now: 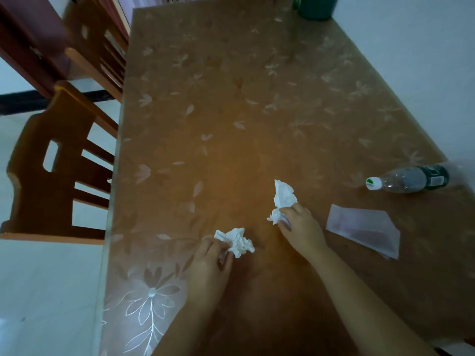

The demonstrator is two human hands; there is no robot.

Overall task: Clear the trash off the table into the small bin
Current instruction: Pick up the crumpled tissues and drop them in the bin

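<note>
My left hand grips a crumpled white tissue near the table's front. A second white tissue is pinched in my right hand and sticks up from the fingers. To the right, a flat clear plastic wrapper lies on the table. Beyond it an empty plastic bottle with a white cap and dark green label lies on its side. A dark green bin stands at the far end of the table, cut off by the frame's top edge.
The brown table has a flower-patterned clear cover. Two wooden chairs stand along its left side. A pale wall runs along the right edge. Light floor shows at the lower left.
</note>
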